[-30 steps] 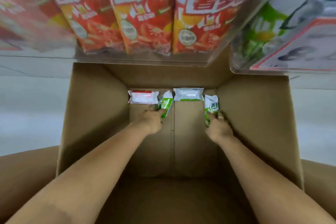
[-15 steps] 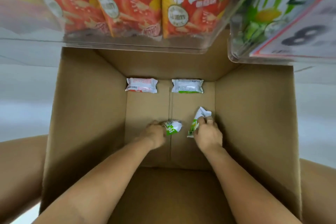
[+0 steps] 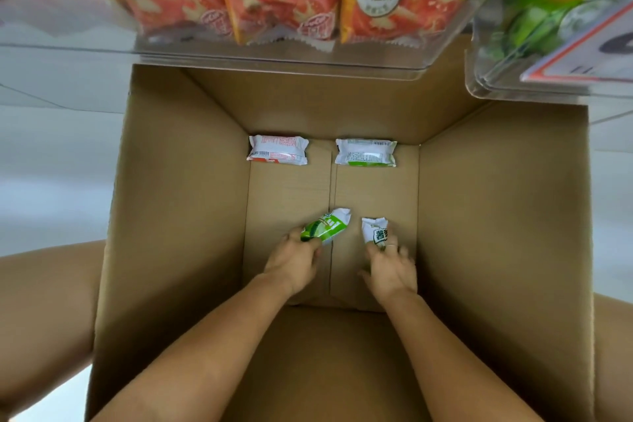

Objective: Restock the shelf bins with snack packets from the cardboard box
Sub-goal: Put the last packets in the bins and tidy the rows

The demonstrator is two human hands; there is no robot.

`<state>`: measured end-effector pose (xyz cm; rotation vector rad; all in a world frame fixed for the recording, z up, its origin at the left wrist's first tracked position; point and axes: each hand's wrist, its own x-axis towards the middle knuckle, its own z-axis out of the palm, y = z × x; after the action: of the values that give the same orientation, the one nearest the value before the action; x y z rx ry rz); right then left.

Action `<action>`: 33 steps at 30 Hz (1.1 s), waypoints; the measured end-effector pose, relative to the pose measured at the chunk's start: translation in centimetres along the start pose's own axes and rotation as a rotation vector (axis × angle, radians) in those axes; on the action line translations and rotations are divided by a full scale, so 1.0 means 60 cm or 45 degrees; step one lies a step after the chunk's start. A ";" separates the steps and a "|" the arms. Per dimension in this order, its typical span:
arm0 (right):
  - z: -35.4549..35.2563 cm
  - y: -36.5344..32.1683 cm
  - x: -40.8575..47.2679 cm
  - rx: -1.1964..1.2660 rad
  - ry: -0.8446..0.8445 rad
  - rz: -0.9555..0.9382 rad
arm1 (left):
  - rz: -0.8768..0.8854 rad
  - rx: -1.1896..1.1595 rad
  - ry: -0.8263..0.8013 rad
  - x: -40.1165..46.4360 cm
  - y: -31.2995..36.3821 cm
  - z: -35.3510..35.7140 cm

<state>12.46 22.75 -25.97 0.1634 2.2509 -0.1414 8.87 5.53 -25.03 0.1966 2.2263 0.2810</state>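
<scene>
A: Head view, entry: both arms reach into the cardboard box; left hand has its fingers curled round a green snack packet; right hand pinches a white-and-green packet by its lower end.

B: Change since a second ago?

A: Both packets were then at the far wall beside the other two; now they are nearer the person, over the middle of the box floor, and look lifted clear of it; judged mid-retrieval.

B: What remains in the box?

A: A red-and-white packet and a green-and-white packet, flat against the far wall, untouched; so roughly one more trip, by my estimate.

B: Destination?

A: Clear shelf bins above; the right one holds green bags, the left bin red tomato ones.
</scene>
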 end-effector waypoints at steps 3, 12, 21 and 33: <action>-0.011 -0.017 -0.002 0.403 0.043 0.121 | -0.044 -0.094 0.126 -0.004 0.005 -0.010; -0.082 -0.041 -0.046 2.091 -0.237 0.444 | -0.211 -0.475 0.469 -0.057 0.036 -0.073; -0.177 -0.052 -0.202 2.427 -0.162 -0.059 | -0.159 -1.017 0.576 -0.216 0.100 -0.161; -0.167 -0.087 -0.366 2.645 -0.272 -0.474 | 0.140 -1.279 0.773 -0.363 0.126 -0.166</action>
<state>17.81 17.69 -2.39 0.6994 1.0052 -2.3977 14.84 6.28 -0.66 -0.3601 2.3408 1.6273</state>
